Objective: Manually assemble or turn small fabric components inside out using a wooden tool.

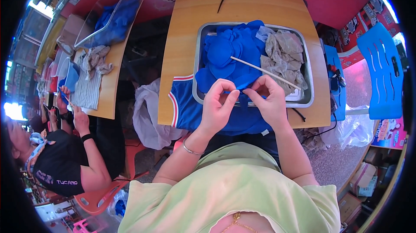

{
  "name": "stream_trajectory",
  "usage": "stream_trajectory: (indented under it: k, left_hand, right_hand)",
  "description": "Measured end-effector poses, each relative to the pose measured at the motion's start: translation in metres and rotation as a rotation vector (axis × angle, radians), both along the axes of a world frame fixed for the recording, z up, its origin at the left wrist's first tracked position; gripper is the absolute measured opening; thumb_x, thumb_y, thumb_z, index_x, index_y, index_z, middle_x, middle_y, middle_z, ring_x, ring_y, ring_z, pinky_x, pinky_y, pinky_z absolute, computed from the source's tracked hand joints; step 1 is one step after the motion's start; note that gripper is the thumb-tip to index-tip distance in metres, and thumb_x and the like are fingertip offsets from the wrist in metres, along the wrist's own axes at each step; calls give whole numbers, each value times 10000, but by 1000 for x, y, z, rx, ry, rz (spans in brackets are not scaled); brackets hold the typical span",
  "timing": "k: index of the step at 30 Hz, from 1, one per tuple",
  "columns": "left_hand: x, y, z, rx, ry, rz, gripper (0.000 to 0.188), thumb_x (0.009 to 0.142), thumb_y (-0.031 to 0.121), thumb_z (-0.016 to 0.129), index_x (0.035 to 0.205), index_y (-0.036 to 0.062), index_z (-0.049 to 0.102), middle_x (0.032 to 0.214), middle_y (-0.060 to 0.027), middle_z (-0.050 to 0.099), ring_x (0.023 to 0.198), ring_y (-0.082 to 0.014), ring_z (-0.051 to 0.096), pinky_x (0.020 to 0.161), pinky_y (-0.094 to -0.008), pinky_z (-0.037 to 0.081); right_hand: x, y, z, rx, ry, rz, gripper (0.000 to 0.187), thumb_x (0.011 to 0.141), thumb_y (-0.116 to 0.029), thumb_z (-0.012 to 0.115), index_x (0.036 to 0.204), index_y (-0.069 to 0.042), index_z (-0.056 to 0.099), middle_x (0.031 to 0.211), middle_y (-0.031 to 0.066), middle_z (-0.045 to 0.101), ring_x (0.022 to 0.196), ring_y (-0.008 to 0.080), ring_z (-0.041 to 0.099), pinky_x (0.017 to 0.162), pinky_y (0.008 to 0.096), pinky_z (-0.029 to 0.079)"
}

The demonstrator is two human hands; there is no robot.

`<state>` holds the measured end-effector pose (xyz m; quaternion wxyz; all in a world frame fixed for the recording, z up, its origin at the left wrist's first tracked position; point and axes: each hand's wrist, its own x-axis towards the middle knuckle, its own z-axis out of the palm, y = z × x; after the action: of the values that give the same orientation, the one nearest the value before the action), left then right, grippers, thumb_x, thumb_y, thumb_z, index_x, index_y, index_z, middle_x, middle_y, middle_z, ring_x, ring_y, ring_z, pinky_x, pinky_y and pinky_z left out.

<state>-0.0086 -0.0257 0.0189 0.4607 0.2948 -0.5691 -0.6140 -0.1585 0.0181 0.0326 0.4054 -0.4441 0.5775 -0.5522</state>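
My left hand [220, 105] and my right hand [269, 101] meet over the near edge of a metal tray [308, 72]. Thumbs and forefingers of both pinch a small piece of blue fabric [242, 86]; its exact shape is partly hidden by the fingers. Beyond them, a heap of round blue fabric pieces [219, 51] fills the tray's left side. Crumpled greyish-beige cloth or film [284, 51] lies on the right side. A thin white stick [264, 72] slants across both heaps. Below my hands, a blue garment [187, 98] with red-and-white trim hangs over the table's near edge.
The wooden table [190, 8] bears a dark thin tool [221, 4] at the back. At left, a co-worker [65, 159] sits by another table with a clear bin [108, 21] of blue fabric. A blue chair [381, 72] stands at right, near a dark cable [325, 131].
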Motion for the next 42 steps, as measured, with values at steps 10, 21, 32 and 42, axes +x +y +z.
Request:
stream_trajectory:
  k: [10,21,32,42]
  left_hand:
    - [-2,-7,-9,149,-73,-4,163,829,79,682,816,36,525,834,-2,507,757,-47,503,582,-190,430]
    - [-11,-7,-4,40,-60,55,99,901,78,590,938,20,519,827,-1,581,712,-50,569,559,-188,459]
    - [-16,-2,-16,630,585,-214,135,929,132,514,1047,72,544,962,-35,603,883,-117,571,799,-309,470]
    - [-21,-10,-19,161,270,104,89,889,32,583,932,48,507,898,9,526,832,-32,487,700,-185,408]
  right_hand:
    - [10,-2,3,-112,266,-31,85,799,7,624,877,4,591,799,76,616,680,133,604,557,251,453]
    - [15,-2,-4,-163,-160,43,94,845,48,552,933,15,552,830,45,605,739,99,602,651,243,500]
    - [16,-12,-7,-246,14,-121,160,802,55,580,949,3,546,828,73,620,740,127,625,644,252,492]
    - [19,-16,-13,-127,-446,44,138,863,-1,569,998,-25,557,877,21,602,819,69,577,713,214,460]
